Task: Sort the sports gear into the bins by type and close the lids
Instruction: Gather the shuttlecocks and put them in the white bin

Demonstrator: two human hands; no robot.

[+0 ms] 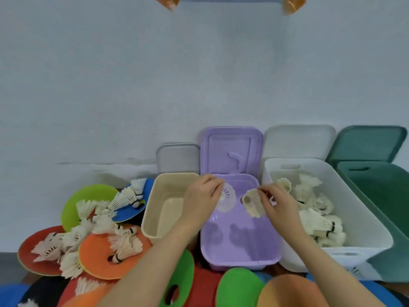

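Note:
My left hand (pixel 202 199) pinches a white shuttlecock (pixel 226 199) over the purple bin (pixel 239 251). My right hand (pixel 280 206) pinches a cream shuttlecock (pixel 252 201) above the same bin, near its right wall. The white bin (pixel 363 220) on the right holds several shuttlecocks (pixel 318 220). Left of the purple bin stands a beige bin (pixel 152 209) with nothing visible inside. A loose pile of shuttlecocks (pixel 99 227) lies on coloured flat discs (pixel 99 255) at the left.
A green bin (pixel 380 196) stands at the far right. Four lids lean against the wall behind the bins: grey (pixel 178 158), purple (pixel 231 149), white (pixel 298 140), green (pixel 367 141). More discs (pixel 239 286) in green, orange, red and blue lie in front.

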